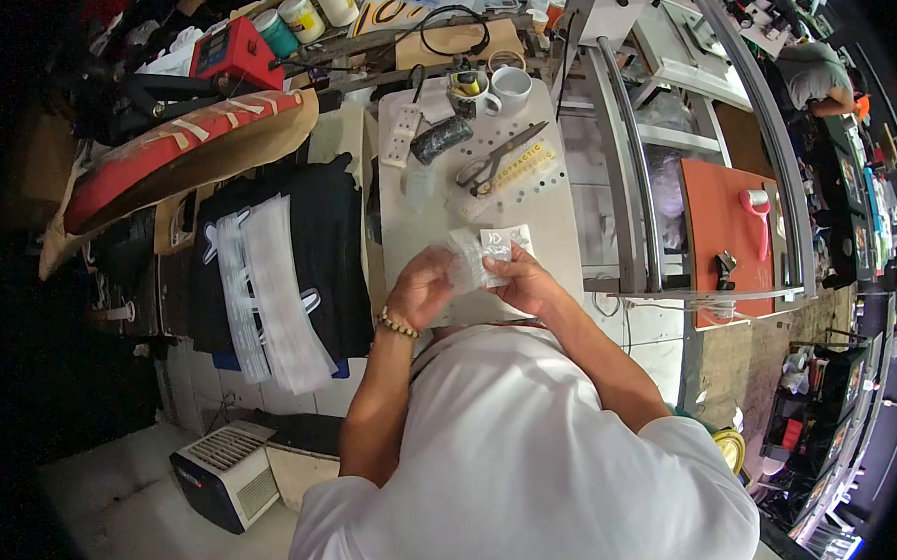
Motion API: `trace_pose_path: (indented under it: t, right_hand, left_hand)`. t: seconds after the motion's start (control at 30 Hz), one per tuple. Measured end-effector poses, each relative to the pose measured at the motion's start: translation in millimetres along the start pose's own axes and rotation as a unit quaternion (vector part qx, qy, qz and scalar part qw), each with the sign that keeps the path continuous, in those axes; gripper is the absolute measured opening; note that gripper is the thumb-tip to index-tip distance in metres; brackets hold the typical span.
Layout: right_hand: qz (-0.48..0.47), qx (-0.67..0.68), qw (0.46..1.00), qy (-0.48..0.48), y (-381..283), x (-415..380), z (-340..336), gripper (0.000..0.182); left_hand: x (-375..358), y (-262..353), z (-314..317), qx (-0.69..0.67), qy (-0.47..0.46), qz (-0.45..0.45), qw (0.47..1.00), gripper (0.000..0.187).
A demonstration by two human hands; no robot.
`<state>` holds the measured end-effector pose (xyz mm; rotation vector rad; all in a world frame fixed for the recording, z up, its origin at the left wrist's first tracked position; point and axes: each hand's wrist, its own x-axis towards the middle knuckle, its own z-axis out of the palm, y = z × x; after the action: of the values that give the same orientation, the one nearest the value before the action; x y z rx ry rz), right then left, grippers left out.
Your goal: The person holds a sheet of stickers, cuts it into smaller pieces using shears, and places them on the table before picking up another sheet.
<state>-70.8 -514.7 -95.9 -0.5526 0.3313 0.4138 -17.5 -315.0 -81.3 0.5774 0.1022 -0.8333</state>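
Observation:
Over the near end of the pale table (551, 210), my left hand (425, 287), with a beaded bracelet on its wrist, is closed on some translucent film pieces (466, 262), partly blurred. My right hand (525, 280) pinches small printed film cards (497, 242) with white marks on grey, the thumb on top. The two held bundles overlap or nearly touch. Just beyond lie black-handled scissors (496, 166) on a clear sheet with yellow lettering (529, 166). A dark wrapped roll (441, 139) rests farther left.
A white power strip (400, 135) and mugs (511, 89) stand at the table's far end. To my left, black fabric (338, 235) bears long translucent strips (279, 287), near a red heat press (177, 142). A metal frame (629, 162) stands to my right. Another person (817, 77) is far right.

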Motion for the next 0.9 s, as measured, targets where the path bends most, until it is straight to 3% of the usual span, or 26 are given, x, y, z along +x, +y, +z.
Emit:
trace_pose_path:
  t: [0.17, 0.33, 0.47, 0.57, 0.67, 0.73, 0.83, 0.87, 0.9]
  right_hand:
    - [-0.044, -0.051, 0.997, -0.029, 1, -3, 13, 0.054]
    - [-0.089, -0.178, 0.98, 0.001, 7, 7, -9, 0.053]
    - [-0.114, -0.161, 0.98, -0.034, 16, 13, -21, 0.055]
    - [-0.133, -0.119, 0.983, -0.03, 23, 14, -30, 0.044]
    - [-0.138, -0.149, 0.979, 0.02, 22, 11, -28, 0.051]
    - [-0.081, -0.207, 0.974, 0.052, 7, 0, -8, 0.034]
    - [-0.089, -0.295, 0.947, 0.094, 7, 13, -29, 0.021]
    - [-0.088, -0.296, 0.947, 0.093, 10, 17, -35, 0.021]
    - [-0.125, -0.179, 0.972, 0.093, 11, 18, -29, 0.019]
  left_hand:
    - [6, -10, 7, 0.072, 0.022, 0.045, 0.996, 0.021]
    - [10, -15, -4, 0.141, 0.042, 0.098, 0.984, 0.021]
    - [14, -17, -4, 0.194, 0.111, 0.099, 0.97, 0.02]
    - [19, -17, -3, 0.214, 0.155, 0.136, 0.955, 0.02]
    - [13, -11, -8, 0.184, 0.153, 0.166, 0.957, 0.02]
    - [7, -7, -4, 0.166, 0.151, 0.169, 0.96, 0.021]
    - [-2, -2, 5, 0.147, 0.144, 0.148, 0.967, 0.022]
    - [-4, -1, 6, 0.146, 0.139, 0.124, 0.972, 0.022]
    - [-5, -3, -1, 0.145, 0.139, 0.125, 0.972, 0.022]
